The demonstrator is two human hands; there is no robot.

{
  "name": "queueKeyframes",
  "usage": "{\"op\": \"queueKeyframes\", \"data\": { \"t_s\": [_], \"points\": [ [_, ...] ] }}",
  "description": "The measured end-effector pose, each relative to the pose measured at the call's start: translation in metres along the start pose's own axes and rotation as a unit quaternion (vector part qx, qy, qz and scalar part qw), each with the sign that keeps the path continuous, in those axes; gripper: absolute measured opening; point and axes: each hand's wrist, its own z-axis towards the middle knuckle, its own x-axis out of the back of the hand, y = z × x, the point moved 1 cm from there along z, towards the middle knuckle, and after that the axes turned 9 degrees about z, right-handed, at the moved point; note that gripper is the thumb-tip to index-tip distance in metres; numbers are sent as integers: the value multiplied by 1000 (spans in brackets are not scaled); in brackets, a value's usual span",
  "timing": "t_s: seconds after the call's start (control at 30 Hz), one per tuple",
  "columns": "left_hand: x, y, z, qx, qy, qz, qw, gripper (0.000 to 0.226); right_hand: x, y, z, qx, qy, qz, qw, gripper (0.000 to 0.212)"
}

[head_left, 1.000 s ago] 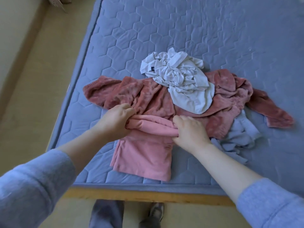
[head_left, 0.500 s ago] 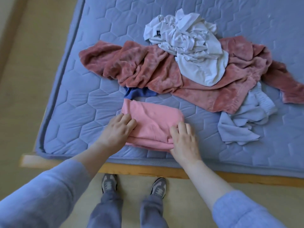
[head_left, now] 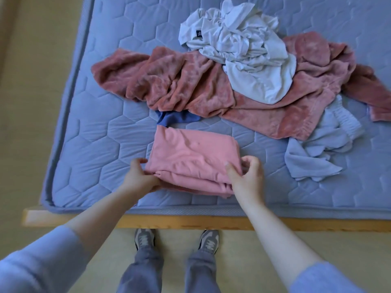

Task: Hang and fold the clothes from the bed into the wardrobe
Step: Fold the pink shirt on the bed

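A folded pink garment [head_left: 190,157] lies near the front edge of the blue quilted mattress [head_left: 101,144]. My left hand [head_left: 140,176] grips its left near corner, fingers tucked under the folded layers. My right hand [head_left: 246,178] pinches its right near corner, thumb on top. Behind it sprawls a dusty-rose fleece garment [head_left: 190,85] with a crumpled white garment [head_left: 243,49] on top. A pale blue garment [head_left: 321,149] lies to the right. A dark blue cloth [head_left: 175,119] peeks out from under the fleece.
The bed's wooden frame [head_left: 190,223] runs along the front edge, with my two shoes [head_left: 175,240] on the beige floor just before it. More beige floor [head_left: 38,81] lies to the left of the bed.
The pink garment has been folded over toward me into a compact rectangle. My hands slid from pressing on its top to gripping its two near corners. The view has tilted down.
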Motion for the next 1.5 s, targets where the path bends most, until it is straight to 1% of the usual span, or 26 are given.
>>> {"op": "queueKeyframes", "data": {
  "t_s": [0.03,0.07,0.13,0.17,0.23,0.27,0.3,0.33,0.37,0.4,0.47,0.53,0.57,0.63,0.7,0.8,0.87,0.97,1.03,1.1,1.17,1.23,1.3,1.33,1.43,1.5],
  "points": [
    [0,1,2,48,-40,-125,990,27,-4,-3,3,-107,-25,44,993,39],
    [2,2,3,86,-71,-220,969,24,-8,-6,5,-201,-62,97,973,45],
    [13,12,8,154,-105,-334,924,23,-9,-13,10,-308,-117,174,928,57],
    [17,21,13,173,-127,-354,910,33,-7,-17,14,-331,-140,184,915,63],
    [16,33,17,201,-171,-337,904,73,-6,-20,16,-354,-196,208,891,73],
    [11,39,20,207,-180,-306,912,80,-5,-21,19,-358,-218,234,877,77],
    [3,46,18,207,-181,-272,922,73,-7,-23,21,-361,-221,259,868,77],
    [-5,52,16,198,-164,-226,940,58,-9,-25,23,-359,-208,266,870,73],
    [-11,56,16,181,-130,-197,955,43,-11,-26,25,-350,-179,257,883,65],
    [-13,58,17,150,-80,-171,971,35,-13,-26,27,-332,-145,255,896,55],
    [-7,60,19,27,0,-163,986,35,-15,-27,31,-294,-109,315,896,41],
    [5,61,18,-106,11,-166,980,46,-15,-24,33,-259,-127,351,891,33],
    [10,57,18,-138,10,-151,979,53,-15,-19,33,-251,-131,333,899,32],
    [10,48,24,-133,10,-83,988,65,-19,-5,32,-262,-131,261,920,37],
    [1,37,31,-87,10,-20,996,74,-26,7,33,-294,-123,214,923,41],
    [-4,35,40,-62,25,-4,998,78,-32,11,41,-297,-99,215,925,34],
    [2,41,45,-57,30,0,998,84,-31,5,47,-275,-103,208,933,39],
    [13,57,49,-14,28,4,1000,65,-25,-8,59,-253,-147,271,917,58],
    [18,71,54,17,5,29,999,53,-22,-20,70,-256,-156,308,903,55],
    [19,86,57,33,-18,44,998,53,-21,-29,82,-273,-136,292,906,47],
    [19,100,61,-12,-26,48,998,40,-21,-35,93,-286,-120,279,909,42],
    [19,112,64,-111,-16,45,993,25,-21,-38,101,-292,-119,300,900,45],
    [17,119,68,-198,3,58,979,33,-22,-39,105,-285,-110,314,899,49],
    [14,120,72,-217,15,73,973,38,-24,-38,107,-279,-99,313,902,49],
    [3,117,85,-236,50,122,963,53,-33,-32,108,-253,-58,285,923,34],
    [-4,114,94,-256,80,144,952,56,-39,-29,114,-213,-35,225,950,30]
  ]
}}
